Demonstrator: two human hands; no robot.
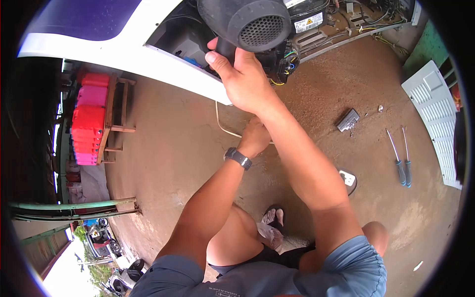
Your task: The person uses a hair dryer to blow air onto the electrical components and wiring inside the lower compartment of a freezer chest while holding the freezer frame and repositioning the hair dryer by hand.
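Note:
My right hand (245, 81) is wrapped round the handle of a black electric blower (242, 22), whose round mesh vent faces up toward me. The blower is held over the open compartment of a white appliance (123, 57); wires and a black part with a warning label (309, 22) show inside. Below my right wrist, my left hand (256, 136) is curled, with a dark watch on its wrist. My right forearm partly covers it, so its fingertips are hidden. A pale cord (222, 126) runs behind the left hand, and I cannot tell whether it is gripped.
On the brown floor lie two screwdrivers (403, 171), a small dark box-shaped part (348, 120) and a white socket outlet (348, 178). A white slotted panel (433, 116) leans at the right. Red and pink stacked crates (91, 119) rest on a wooden stand (111, 119) at left.

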